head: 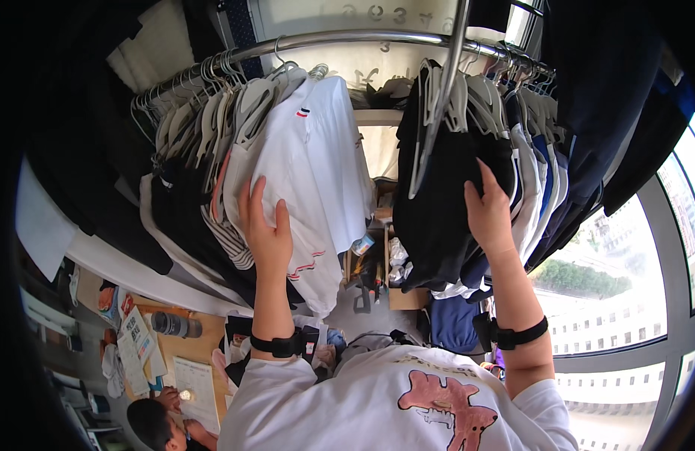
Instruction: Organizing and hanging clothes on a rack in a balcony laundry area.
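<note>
A curved metal clothes rail (347,37) crosses the view, hung with garments on both sides. My left hand (266,225) rests against a white shirt (291,169) in the left group, its fingers apart and pointing up. A pale blue-white shirt (339,163) hangs just to the right of that shirt. On the other side of the gap, my right hand (488,208) lies against black garments (437,225), thumb and fingers spread. Neither hand is closed on cloth. Grey plastic hangers (471,101) sit close together above the black garments.
A metal pole (457,56) slants down from above. Open cardboard boxes (406,299) and a blue bag (453,321) are below the rail. At the lower left, a person (150,423) leans at a wooden table (212,338) bearing papers and a bottle (175,325). Windows line the right.
</note>
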Available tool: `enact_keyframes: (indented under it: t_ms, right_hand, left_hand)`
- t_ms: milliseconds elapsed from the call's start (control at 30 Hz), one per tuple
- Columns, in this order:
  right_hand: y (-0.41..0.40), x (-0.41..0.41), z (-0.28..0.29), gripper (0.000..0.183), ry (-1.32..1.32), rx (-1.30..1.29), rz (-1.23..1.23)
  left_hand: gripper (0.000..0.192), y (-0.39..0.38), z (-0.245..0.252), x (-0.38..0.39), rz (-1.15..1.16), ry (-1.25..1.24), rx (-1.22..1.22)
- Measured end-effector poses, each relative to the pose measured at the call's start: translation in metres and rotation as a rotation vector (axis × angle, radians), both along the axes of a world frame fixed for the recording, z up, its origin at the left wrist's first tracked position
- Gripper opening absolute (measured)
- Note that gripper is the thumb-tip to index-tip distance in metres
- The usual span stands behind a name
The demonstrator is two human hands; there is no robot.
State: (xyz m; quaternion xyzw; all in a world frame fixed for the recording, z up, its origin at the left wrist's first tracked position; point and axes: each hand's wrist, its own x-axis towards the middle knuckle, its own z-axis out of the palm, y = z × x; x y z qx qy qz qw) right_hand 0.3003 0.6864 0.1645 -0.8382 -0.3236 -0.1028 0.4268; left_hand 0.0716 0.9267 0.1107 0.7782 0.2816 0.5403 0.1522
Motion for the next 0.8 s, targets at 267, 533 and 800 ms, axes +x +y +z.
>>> enact_keyframes:
  t_ms: [267, 533, 800]
  right_hand:
    - [0.025, -0.006, -0.010, 0.047, -0.097, 0.120, 0.314]
    - [0.060, -0.033, -0.004, 0.050, -0.347, -0.077, 0.194]
    - [0.104, -0.060, 0.009, 0.051, -0.429, -0.268, 0.344]
  left_hand:
    - [0.047, -0.002, -0.003, 0.002, -0.057, 0.012, -0.009]
    - [0.047, -0.006, -0.004, 0.002, -0.083, 0.015, 0.024]
    - [0.040, -0.043, 0.021, 0.023, -0.141, 0.000, 0.310]
